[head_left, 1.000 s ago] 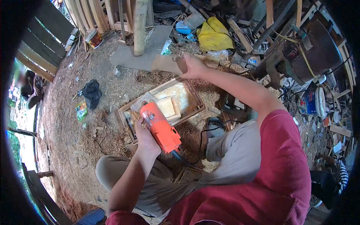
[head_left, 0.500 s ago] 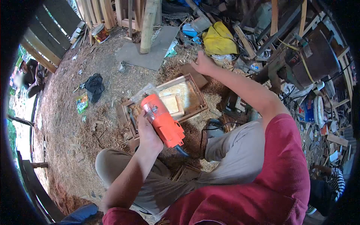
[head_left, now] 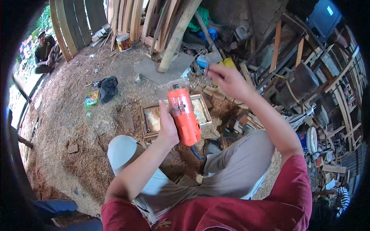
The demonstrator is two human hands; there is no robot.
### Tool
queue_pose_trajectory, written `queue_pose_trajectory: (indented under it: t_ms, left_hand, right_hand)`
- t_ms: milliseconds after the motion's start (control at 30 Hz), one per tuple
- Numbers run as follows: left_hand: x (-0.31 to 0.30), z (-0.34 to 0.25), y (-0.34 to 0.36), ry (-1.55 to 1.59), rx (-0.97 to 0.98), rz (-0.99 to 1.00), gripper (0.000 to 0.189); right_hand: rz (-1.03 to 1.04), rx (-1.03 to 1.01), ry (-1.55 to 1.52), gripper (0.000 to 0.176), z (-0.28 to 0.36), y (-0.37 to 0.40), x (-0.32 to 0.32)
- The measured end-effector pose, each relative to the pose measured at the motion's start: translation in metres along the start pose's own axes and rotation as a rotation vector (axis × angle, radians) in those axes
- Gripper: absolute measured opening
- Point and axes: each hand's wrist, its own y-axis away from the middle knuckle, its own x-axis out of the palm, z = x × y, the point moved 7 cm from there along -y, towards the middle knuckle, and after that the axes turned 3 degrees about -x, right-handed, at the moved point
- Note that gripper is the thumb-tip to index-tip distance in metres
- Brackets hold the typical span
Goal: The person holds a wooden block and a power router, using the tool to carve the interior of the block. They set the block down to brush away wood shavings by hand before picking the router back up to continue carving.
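Note:
My left hand (head_left: 168,125) is wrapped round the orange body of a trim router (head_left: 185,119). The router stands nearly upright, its clear base and dark collet at the top and its cord hanging below. Up and to the right, apart from the router, my right hand (head_left: 230,81) pinches a small thin grey piece (head_left: 207,68); it is too small and blurred to name surely. Beneath the router a shallow wooden tray (head_left: 208,112) lies on the ground, partly hidden by it, with a thin dark tool (head_left: 146,122) along its left side.
Sawdust covers the ground. A black plastic bag (head_left: 108,89) and a green-yellow packet (head_left: 91,99) lie to the left. A slanting pole (head_left: 175,40) stands ahead, with planks behind. Scrap wood and a bucket (head_left: 311,139) fill the right. A person (head_left: 46,53) sits at far left.
The view has shifted, with more of the back now showing. My left hand has turned the router more upright. My right hand is still raised, and the thin grey piece now shows at its fingertips.

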Motion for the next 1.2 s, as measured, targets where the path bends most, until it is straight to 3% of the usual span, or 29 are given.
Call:
queue_pose_trajectory:
  t_ms: [67, 167, 267, 400, 533, 567, 667, 700, 800, 933, 1067, 1200]
  left_hand:
    - [0.011, -0.009, 0.008, -0.051, 0.081, 0.042, 0.079]
    - [0.018, -0.007, 0.013, 0.015, 0.044, 0.107, 0.078]
    - [0.021, -0.015, 0.021, -0.034, 0.072, 0.075, 0.077]
    - [0.018, -0.021, 0.021, -0.066, 0.082, 0.04, 0.072]
    - [0.034, -0.041, 0.028, -0.149, 0.275, -0.034, 0.061]
    - [0.044, -0.043, 0.032, -0.124, 0.283, 0.009, 0.05]
    - [0.053, -0.051, 0.029, -0.254, 0.246, -0.009, 0.048]
    - [0.059, -0.051, 0.032, -0.274, 0.19, -0.036, 0.047]
    - [0.072, -0.051, 0.04, -0.252, 0.134, -0.169, 0.05]
    - [0.043, -0.037, 0.025, -0.215, 0.19, -0.227, 0.052]
    - [0.014, -0.017, 0.017, -0.2, 0.074, -0.202, 0.051]
    - [-0.009, -0.02, 0.002, -0.315, 0.12, -0.251, 0.062]
  right_hand:
    - [-0.003, -0.08, 0.097, 0.016, 0.039, 0.02, -0.005]
    - [0.063, -0.034, 0.138, 0.011, 0.087, 0.046, -0.01]
    - [0.131, 0.086, 0.054, 0.011, 0.11, 0.06, -0.012]
    - [0.103, -0.027, -0.087, 0.011, 0.129, 0.055, -0.014]
    - [-0.095, -0.017, -0.293, 0.017, 0.121, 0.042, -0.019]
    - [-0.133, -0.029, -0.327, 0.018, 0.118, 0.038, -0.023]
    - [-0.184, 0.001, -0.544, 0.016, 0.087, 0.034, -0.018]
    - [-0.23, 0.09, -0.789, 0.015, 0.074, 0.037, -0.008]
    - [-0.303, 0.226, -0.91, 0.016, 0.044, 0.058, 0.018]
    - [-0.257, 0.462, -1.047, 0.017, 0.027, 0.083, 0.047]
    - [-0.156, 0.482, -1.058, 0.016, 0.034, 0.09, 0.062]
    - [-0.034, 0.456, -0.943, 0.017, 0.031, 0.091, 0.071]
